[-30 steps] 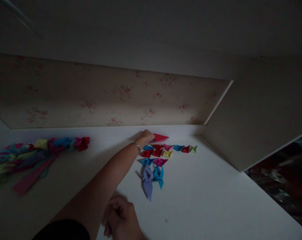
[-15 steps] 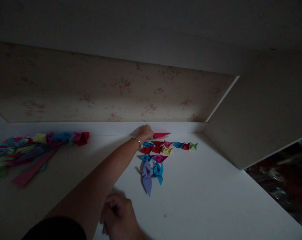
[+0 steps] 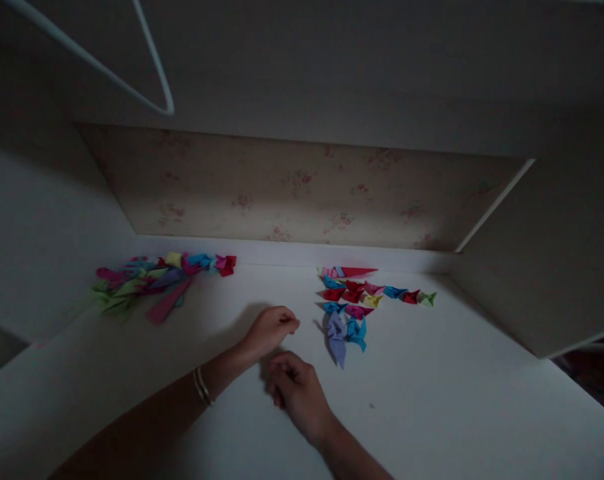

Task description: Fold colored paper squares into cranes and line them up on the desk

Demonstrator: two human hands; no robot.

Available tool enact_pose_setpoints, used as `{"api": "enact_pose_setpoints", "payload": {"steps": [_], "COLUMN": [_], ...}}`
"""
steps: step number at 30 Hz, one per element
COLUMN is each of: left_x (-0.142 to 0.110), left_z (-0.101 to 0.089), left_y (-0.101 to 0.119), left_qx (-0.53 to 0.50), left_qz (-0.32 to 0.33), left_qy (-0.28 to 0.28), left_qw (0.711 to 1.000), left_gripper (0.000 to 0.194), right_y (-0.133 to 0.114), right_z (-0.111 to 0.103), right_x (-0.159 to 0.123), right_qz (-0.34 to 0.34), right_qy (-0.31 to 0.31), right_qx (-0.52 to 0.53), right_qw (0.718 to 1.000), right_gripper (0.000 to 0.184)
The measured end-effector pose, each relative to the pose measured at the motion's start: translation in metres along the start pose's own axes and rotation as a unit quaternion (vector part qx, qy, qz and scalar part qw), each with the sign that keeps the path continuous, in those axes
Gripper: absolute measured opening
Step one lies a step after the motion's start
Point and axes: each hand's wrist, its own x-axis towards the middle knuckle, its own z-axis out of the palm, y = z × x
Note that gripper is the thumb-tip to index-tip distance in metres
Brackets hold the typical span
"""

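Note:
My left hand (image 3: 272,330), with two bracelets at the wrist, hovers over the white surface with its fingers curled together and nothing visible in them. Just below it is my right hand (image 3: 299,393), fingers loosely curled, holding nothing that I can see. To the right of both lie small folded paper cranes in rows. Nearest are a large lavender paper crane (image 3: 337,337) and a blue paper crane (image 3: 356,331). Behind them are a yellow one (image 3: 373,301) and several red, pink and blue ones. A red and pink folded paper piece (image 3: 355,272) lies along the back ledge.
At the left back lies a heap of colourful folded paper (image 3: 169,277), with a long pink piece (image 3: 168,303) sticking out. Flowered wallpaper (image 3: 302,193) covers the back. A white panel (image 3: 542,267) closes the right side. A white wire loop (image 3: 152,67) hangs at upper left.
My left hand has drawn back from the red paper piece at the back ledge to beside my right hand. The view has shifted left, and the wire loop has come in.

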Motion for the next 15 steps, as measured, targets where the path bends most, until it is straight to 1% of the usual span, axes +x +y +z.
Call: {"api": "enact_pose_setpoints", "payload": {"steps": [3, 5, 8, 11, 15], "left_x": [-0.046, -0.074, -0.109, -0.133, -0.149], "left_z": [-0.024, -0.037, -0.052, -0.06, -0.067], "left_y": [-0.004, -0.007, -0.018, -0.035, -0.049], "left_qx": [-0.068, -0.093, -0.112, -0.108, -0.112], "left_qz": [-0.038, -0.063, -0.075, -0.07, -0.041], "left_qy": [0.019, 0.008, -0.014, -0.008, 0.025], "left_qw": [0.997, 0.994, 0.991, 0.992, 0.993], "left_gripper": [0.017, 0.02, 0.023, 0.024, 0.022], "right_y": [0.003, 0.004, 0.005, 0.003, 0.001], "right_z": [0.002, 0.004, 0.007, 0.011, 0.017], "right_x": [-0.002, -0.004, -0.008, -0.014, -0.02], "right_qz": [-0.014, -0.021, -0.036, -0.061, -0.108], "right_qy": [-0.006, -0.004, 0.003, 0.014, 0.033], "right_qx": [-0.017, -0.041, -0.099, -0.177, -0.293], "right_qw": [1.0, 0.999, 0.994, 0.982, 0.949], "right_gripper": [0.02, 0.024, 0.027, 0.028, 0.031]}}
